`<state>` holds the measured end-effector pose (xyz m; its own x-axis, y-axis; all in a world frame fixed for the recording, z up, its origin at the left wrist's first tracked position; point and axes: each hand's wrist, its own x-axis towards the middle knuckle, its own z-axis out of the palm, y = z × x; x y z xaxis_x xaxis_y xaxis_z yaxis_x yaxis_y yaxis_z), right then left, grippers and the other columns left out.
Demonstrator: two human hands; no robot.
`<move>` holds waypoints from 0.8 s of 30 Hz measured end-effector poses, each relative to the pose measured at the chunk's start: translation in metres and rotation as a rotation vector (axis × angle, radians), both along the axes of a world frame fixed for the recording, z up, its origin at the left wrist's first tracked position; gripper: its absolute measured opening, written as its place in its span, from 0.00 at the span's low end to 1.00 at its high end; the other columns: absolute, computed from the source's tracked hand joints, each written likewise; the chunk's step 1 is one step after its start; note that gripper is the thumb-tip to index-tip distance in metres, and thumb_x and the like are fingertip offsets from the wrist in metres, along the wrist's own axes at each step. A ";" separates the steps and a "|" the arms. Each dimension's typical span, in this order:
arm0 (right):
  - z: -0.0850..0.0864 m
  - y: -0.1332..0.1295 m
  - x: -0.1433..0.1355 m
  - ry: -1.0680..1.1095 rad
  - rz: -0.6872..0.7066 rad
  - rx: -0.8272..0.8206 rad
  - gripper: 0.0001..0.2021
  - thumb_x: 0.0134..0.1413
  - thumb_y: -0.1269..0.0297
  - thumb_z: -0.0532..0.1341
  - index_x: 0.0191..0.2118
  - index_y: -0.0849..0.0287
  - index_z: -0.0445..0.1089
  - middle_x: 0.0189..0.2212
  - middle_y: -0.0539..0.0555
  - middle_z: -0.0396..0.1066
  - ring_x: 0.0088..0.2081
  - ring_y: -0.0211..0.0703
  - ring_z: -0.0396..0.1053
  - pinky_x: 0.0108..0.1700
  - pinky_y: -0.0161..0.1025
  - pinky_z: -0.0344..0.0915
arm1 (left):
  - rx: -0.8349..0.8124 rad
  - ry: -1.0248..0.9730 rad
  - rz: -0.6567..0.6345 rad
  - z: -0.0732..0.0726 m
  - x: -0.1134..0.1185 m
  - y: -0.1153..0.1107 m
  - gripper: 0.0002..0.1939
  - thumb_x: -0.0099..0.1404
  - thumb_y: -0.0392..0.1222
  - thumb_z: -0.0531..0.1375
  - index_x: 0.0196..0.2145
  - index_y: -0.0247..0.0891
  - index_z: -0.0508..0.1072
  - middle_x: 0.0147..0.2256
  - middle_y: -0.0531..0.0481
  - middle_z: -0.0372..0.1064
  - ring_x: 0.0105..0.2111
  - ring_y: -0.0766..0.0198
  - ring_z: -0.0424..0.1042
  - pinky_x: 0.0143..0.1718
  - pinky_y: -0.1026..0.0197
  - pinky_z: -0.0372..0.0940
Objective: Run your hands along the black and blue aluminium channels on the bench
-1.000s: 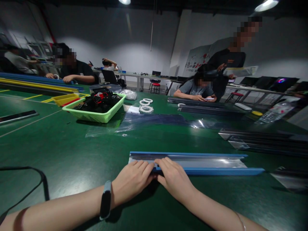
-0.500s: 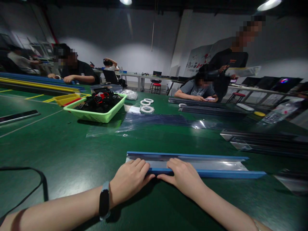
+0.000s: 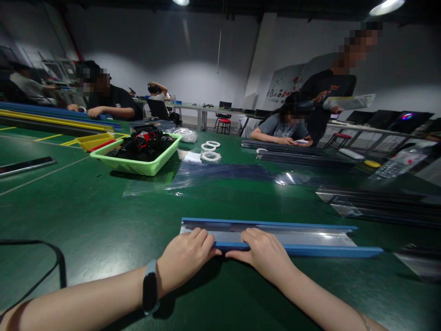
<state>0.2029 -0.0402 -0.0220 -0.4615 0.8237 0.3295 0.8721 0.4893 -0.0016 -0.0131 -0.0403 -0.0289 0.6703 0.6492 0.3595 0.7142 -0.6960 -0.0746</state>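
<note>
A long blue channel-shaped profile (image 3: pixel 320 240) with a shiny silvery inside lies lengthwise in front of me on the green table. Toward its left end, my left hand (image 3: pixel 189 253) grips the near blue wall, fingers over the edge and thumb along the outer face. My right hand (image 3: pixel 263 253) grips the same wall a little farther right, its thumb pointing left at the other thumb. Both hands' fingertips are hidden inside the channel. A dark-faced wristband (image 3: pixel 150 287) is on my left wrist.
Beyond the profile lie clear plastic sheets (image 3: pixel 220 177) and white tape rolls (image 3: pixel 211 156). A green basket (image 3: pixel 155 166) of black parts stands back left. Dark profiles (image 3: pixel 382 204) lie at right, a black strap (image 3: pixel 58 257) at left. Co-workers are across the table.
Both hands keep their hold on the profile with almost no movement. The right hand and the profile appear shifted very slightly to the right in view.
</note>
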 end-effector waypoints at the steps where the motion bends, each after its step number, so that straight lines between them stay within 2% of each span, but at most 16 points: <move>1: -0.001 0.000 0.000 0.003 0.004 0.012 0.21 0.44 0.43 0.55 0.24 0.59 0.64 0.23 0.52 0.68 0.27 0.42 0.67 0.28 0.36 0.58 | 0.007 -0.005 -0.003 0.000 0.000 0.000 0.12 0.65 0.46 0.46 0.31 0.36 0.61 0.27 0.50 0.61 0.28 0.63 0.63 0.24 0.63 0.58; 16: -0.007 0.003 0.005 -0.003 0.065 0.097 0.22 0.46 0.43 0.54 0.21 0.60 0.64 0.19 0.52 0.66 0.24 0.39 0.66 0.27 0.36 0.56 | 0.026 -0.014 -0.039 -0.001 -0.003 0.003 0.13 0.66 0.47 0.45 0.31 0.36 0.61 0.27 0.50 0.60 0.27 0.64 0.63 0.23 0.64 0.57; 24: -0.003 -0.001 0.002 0.000 0.030 0.029 0.20 0.46 0.45 0.55 0.23 0.59 0.64 0.23 0.52 0.67 0.28 0.41 0.66 0.28 0.36 0.57 | -0.003 -0.014 -0.011 -0.001 -0.002 0.002 0.11 0.65 0.46 0.47 0.31 0.37 0.61 0.27 0.51 0.61 0.27 0.62 0.63 0.24 0.63 0.58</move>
<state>0.2053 -0.0412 -0.0252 -0.4858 0.7996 0.3529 0.8571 0.5149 0.0133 -0.0152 -0.0386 -0.0297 0.6725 0.6428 0.3669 0.7073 -0.7041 -0.0630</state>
